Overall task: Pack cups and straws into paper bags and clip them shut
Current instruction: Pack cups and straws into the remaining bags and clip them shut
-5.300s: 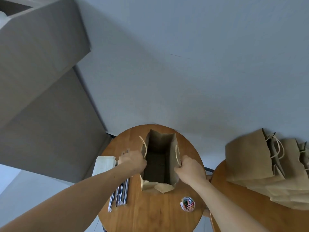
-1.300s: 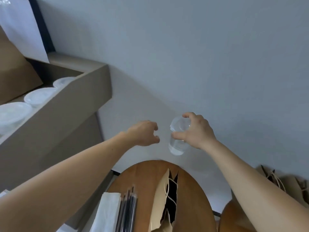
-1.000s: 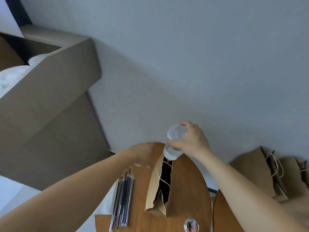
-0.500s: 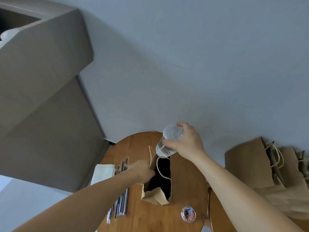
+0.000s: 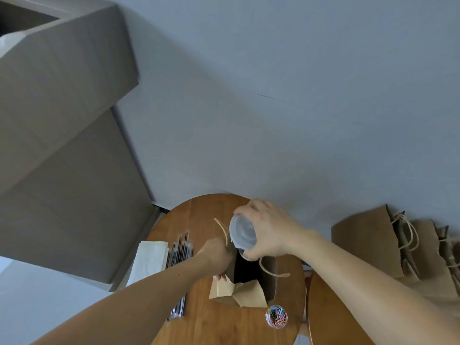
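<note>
Right hand (image 5: 270, 230) grasps a clear plastic cup with a flat translucent lid (image 5: 242, 234), fingers and thumb curled round its rim. The cup sits at the mouth of the open brown paper bag (image 5: 270, 268), lid turned toward the camera, base dipping into the dark opening.

Half a second back the cup hung tilted just above the mouth. A little over a second back it was up near the wall, well apart from the bag. It has come down and swung closer to upright.

Left hand (image 5: 216, 255) pinches the bag's left wall beside the twine handle and holds the mouth open. It was on the same edge half a second ago. A second ago it was only reaching in.

The bag stands on a round wooden table (image 5: 224, 327). Its inside is too dark to tell if anything is already in there.

Reading: insertion is under way but not finished, since the cup is not yet let go.

- A bundle of black straws in clear wrappers (image 5: 180, 247) lies left of the bag, untouched, just beside a folded white sheet (image 5: 149, 260).
- A small clear tub of coloured paper clips (image 5: 276, 319) stands near the bag's near corner.
- A stack of flat brown bags (image 5: 368, 242) waits on the neighbouring table to the right.

Straw, fold and clip look to be still ahead for this bag, with more bags after it.
</note>
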The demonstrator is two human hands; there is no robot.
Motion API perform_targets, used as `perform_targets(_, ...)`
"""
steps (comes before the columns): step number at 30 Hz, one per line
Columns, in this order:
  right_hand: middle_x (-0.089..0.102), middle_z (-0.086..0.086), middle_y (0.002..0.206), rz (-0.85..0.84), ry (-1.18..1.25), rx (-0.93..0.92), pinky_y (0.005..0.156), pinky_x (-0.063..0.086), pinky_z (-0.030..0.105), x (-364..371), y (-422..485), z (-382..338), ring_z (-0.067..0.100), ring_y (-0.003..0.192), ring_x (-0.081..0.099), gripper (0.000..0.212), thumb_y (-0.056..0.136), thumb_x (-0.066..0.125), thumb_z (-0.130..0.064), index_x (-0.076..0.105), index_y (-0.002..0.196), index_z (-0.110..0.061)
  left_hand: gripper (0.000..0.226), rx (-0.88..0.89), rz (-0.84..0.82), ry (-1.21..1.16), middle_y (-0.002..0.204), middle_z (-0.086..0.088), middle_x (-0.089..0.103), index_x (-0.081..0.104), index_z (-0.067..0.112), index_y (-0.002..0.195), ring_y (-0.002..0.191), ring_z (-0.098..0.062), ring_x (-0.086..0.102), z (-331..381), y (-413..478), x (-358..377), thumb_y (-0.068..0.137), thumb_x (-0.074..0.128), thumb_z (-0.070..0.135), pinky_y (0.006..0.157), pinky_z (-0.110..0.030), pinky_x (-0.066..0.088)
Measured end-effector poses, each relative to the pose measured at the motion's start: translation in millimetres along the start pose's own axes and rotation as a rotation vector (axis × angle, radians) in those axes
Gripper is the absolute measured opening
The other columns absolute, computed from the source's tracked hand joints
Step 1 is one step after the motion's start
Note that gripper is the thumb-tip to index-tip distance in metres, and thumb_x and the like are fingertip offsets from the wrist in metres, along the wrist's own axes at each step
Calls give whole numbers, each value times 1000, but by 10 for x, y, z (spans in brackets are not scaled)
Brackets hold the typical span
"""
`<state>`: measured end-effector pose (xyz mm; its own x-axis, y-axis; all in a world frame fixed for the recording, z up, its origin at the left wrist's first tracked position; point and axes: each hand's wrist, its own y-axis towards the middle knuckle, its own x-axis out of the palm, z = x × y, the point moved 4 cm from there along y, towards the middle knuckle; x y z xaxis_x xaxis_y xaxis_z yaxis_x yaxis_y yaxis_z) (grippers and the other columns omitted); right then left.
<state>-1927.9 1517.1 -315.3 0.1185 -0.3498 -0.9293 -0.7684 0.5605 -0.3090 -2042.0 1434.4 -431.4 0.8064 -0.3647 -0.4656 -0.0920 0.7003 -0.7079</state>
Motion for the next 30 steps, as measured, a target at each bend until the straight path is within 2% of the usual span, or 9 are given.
perform_targets(4,44,-5,130,-47,95,180,79,43,32,261,26,72,21,113,47,92,55,66,-68,29,135,-40,32,15,-17,-37,43,1,62,57,9,77,47,-9,66,9,-72,-7,101,36,14,59,-23,57)
perform_targets(7,44,0,131,-84,76,261,75,41,32,528,27,116,25,112,49,94,56,63,-72,29,136,-35,29,-14,-5,-77,57,-8,69,55,6,79,63,-15,72,-92,-89,-52,100,35,11,72,-31,61)
perform_targets(10,42,7,133,-150,22,275,74,43,31,826,67,103,30,113,50,97,61,65,-71,27,140,-29,24,-30,20,-115,55,-7,65,55,6,84,64,-22,73,-192,-86,-67,98,37,11,66,-31,61)
perform_targets(13,40,10,133,-222,48,349,84,49,37,1136,140,121,34,116,50,99,64,69,-68,26,142,-25,15,-27,47,-94,75,-12,68,55,8,93,63,-25,73,-220,-75,-50,98,41,13,65,-34,62)
perform_targets(16,38,13,136,-262,72,434,93,49,40,1465,231,148,37,119,50,96,68,72,-62,24,142,-23,12,-39,79,-61,91,-14,67,54,11,103,65,-25,74,-267,-75,-18,98,44,15,64,-36,63)
perform_targets(22,35,13,133,-279,56,447,87,49,38,2029,385,152,34,112,51,90,72,75,-48,19,140,-26,21,11,150,19,98,-11,67,59,9,111,83,-24,70,-337,-44,4,99,46,20,75,-38,62)
perform_targets(25,32,13,134,-287,42,423,85,49,40,2217,437,148,34,111,50,86,75,71,-45,18,141,-25,20,5,155,42,98,-9,66,60,10,110,84,-23,69,-375,-33,-4,98,47,20,78,-38,62)
perform_targets(30,36,16,129,-263,-40,384,78,48,38,2358,497,89,34,104,51,67,83,59,-39,22,136,-21,19,9,162,44,93,-5,66,60,12,108,82,-20,69,-409,-12,44,97,48,21,77,-36,62)
